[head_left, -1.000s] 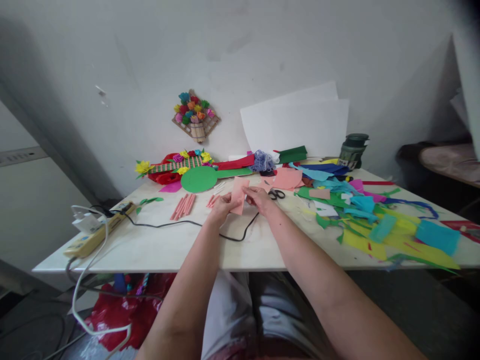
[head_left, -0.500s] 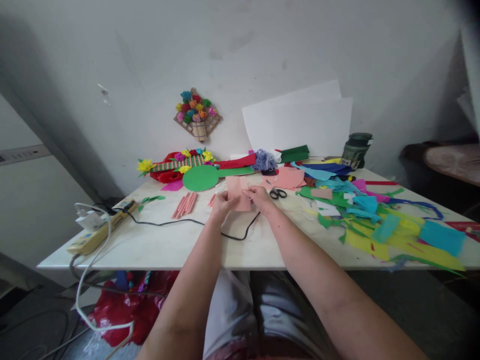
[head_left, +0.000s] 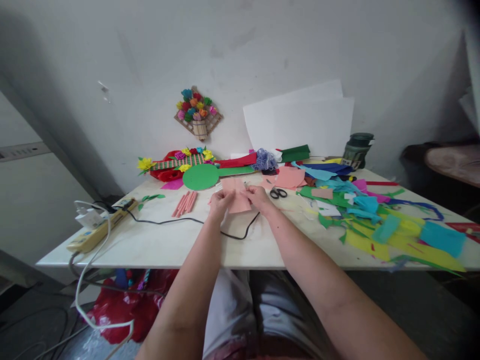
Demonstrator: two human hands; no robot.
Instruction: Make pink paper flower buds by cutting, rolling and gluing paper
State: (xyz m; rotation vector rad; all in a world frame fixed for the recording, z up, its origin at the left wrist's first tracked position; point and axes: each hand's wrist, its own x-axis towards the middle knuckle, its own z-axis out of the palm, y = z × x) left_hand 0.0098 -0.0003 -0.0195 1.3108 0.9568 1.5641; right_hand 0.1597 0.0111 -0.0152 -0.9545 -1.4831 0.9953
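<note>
A piece of pink paper (head_left: 237, 200) is held up between my two hands over the middle of the table. My left hand (head_left: 221, 204) pinches its left edge, thumb on top. On the opposite edge, the fingers of my right hand (head_left: 258, 197) are closed on the same sheet. Several rolled pink paper sticks (head_left: 185, 203) lie to the left of my left hand. Black-handled scissors (head_left: 278, 193) rest just beyond my right hand, beside more pink paper (head_left: 290, 178). A green paper disc (head_left: 201, 177) lies behind the sticks.
A black cable (head_left: 165, 222) crosses the table from a yellow power strip (head_left: 101, 229) and passes under the pink paper. Coloured paper scraps (head_left: 390, 230) cover the right side. A dark green jar (head_left: 357, 150) stands at the back right. Paper flowers (head_left: 183, 157) line the back left.
The pink paper has tilted and shifted slightly to the left between my fingers. My left hand has moved a little left; the right hand keeps its hold.
</note>
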